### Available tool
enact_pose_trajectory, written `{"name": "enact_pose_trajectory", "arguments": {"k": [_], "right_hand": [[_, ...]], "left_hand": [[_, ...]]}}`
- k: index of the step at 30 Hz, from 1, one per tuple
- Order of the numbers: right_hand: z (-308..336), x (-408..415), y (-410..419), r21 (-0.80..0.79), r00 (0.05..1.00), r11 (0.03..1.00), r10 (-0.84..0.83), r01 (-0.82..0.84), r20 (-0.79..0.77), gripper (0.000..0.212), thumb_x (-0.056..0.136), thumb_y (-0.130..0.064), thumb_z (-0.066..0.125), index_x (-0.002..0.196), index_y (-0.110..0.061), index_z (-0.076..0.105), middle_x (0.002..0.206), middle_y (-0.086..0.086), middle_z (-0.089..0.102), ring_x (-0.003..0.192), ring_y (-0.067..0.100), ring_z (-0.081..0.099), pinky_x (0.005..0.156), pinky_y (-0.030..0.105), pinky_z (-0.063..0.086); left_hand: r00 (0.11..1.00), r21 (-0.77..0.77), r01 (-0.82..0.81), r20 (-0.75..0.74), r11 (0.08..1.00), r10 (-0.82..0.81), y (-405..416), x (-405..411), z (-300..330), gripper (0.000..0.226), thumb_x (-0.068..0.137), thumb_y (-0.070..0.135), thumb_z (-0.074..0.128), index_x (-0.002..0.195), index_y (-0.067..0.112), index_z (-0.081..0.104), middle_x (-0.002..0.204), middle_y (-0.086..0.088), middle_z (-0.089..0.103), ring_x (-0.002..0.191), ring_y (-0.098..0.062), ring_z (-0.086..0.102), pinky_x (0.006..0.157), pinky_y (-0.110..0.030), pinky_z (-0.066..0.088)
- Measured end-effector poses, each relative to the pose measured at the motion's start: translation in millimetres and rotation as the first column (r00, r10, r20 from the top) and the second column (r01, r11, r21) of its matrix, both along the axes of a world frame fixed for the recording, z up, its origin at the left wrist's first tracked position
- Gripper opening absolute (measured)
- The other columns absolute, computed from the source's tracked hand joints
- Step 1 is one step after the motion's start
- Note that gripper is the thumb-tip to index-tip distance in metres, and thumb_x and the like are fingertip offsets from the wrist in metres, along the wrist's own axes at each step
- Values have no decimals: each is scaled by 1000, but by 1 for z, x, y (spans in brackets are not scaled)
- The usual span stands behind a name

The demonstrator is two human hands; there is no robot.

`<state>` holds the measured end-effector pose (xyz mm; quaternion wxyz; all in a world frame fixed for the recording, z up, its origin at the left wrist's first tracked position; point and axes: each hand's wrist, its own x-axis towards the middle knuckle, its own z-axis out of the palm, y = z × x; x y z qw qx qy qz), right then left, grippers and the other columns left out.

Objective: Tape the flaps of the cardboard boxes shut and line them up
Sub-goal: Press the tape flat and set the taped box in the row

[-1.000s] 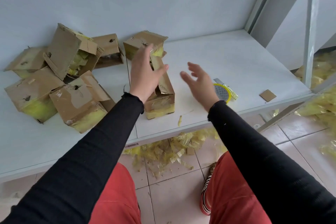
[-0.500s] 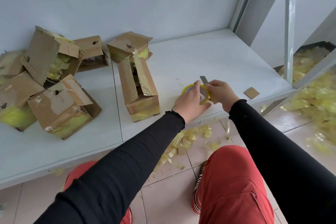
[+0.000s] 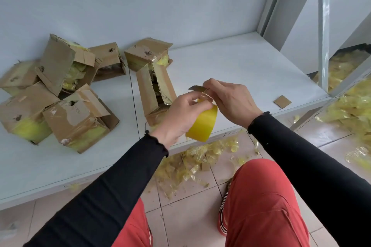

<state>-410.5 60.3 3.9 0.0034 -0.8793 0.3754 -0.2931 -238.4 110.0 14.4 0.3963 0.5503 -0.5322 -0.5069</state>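
Observation:
My left hand [image 3: 180,115] grips a roll of yellow tape [image 3: 202,124] above the front edge of the white shelf [image 3: 230,70]. My right hand [image 3: 230,99] pinches a small metal blade [image 3: 195,88] and touches the top of the roll. Just behind my hands lies a long cardboard box [image 3: 153,90] with both flaps standing open. Another box [image 3: 147,52] lies behind it. Several battered boxes [image 3: 60,94] with yellow tape remnants are heaped at the left of the shelf.
A small cardboard scrap [image 3: 282,101] lies on the shelf at the right. Grey metal uprights [image 3: 323,26] rise at the right. Crumpled yellow tape scraps [image 3: 192,160] litter the tiled floor below the shelf and at the far right [image 3: 353,110].
My left hand left the long box and came over to the tape roll. Both hands lifted the roll and the blade off the shelf. The roll now hangs above the shelf's front edge.

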Motion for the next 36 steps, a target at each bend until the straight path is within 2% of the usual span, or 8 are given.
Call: {"name": "enact_pose_trajectory", "arguments": {"k": [3,7,13,20,26,29,31,36], "right_hand": [[6,12,2,135,995,988,60,-71,82,25,108,-36,35,108,-17,52,88,-6,59,75,18,52,63,37,42],[14,-11,-14,459,895,888,-226,27,384,30,107,-42,39,108,-13,49,84,-8,52,72,10,46,69,34,36],[20,33,18,643,729,741,-329,-195,600,49,96,-35,66,66,-13,34,63,-9,26,58,11,24,54,25,22],[19,61,66,426,785,869,-74,-252,615,43,108,-50,35,103,-15,60,104,-5,54,87,20,57,72,44,55],[20,84,88,380,934,868,220,-319,280,54,106,-48,24,116,-6,56,123,3,59,122,22,52,125,40,17],[24,90,94,488,883,815,59,-312,466,36,111,-32,31,104,-6,54,100,-5,64,92,14,60,102,39,42],[29,92,100,578,831,759,-90,-299,548,32,111,-32,36,104,-6,53,91,13,64,82,29,60,82,52,50],[42,86,101,735,817,632,-273,-246,508,38,109,-41,41,95,-8,51,99,24,67,99,46,64,90,65,49]], "left_hand": [[994,54,-7,-109,998,13,18,15,18,11,85,23,72,86,12,75,96,-14,76,91,-43,73,84,-50,58],[985,33,-47,-163,998,52,43,40,35,9,92,11,71,88,15,78,87,3,78,70,-10,73,55,-19,53],[984,-223,-178,-55,958,170,50,57,51,9,78,26,87,85,29,84,115,9,59,108,-6,56,94,-25,45],[978,-312,-207,-39,927,205,31,87,65,6,87,19,81,82,22,80,83,8,76,79,-2,67,74,-15,50],[941,-3,-238,-248,971,229,3,107,58,15,83,27,82,71,23,73,72,6,71,67,-9,67,61,-22,55],[953,37,-216,-210,976,219,-12,112,54,15,79,34,82,84,22,74,83,4,76,77,-10,70,65,-26,58],[938,3,-280,-211,960,274,-25,118,56,9,89,32,77,87,23,76,93,4,78,88,-8,71,80,-32,58],[963,-132,-260,-109,957,247,-66,115,53,10,92,28,76,89,18,78,94,8,80,96,3,71,90,-21,44]]}}
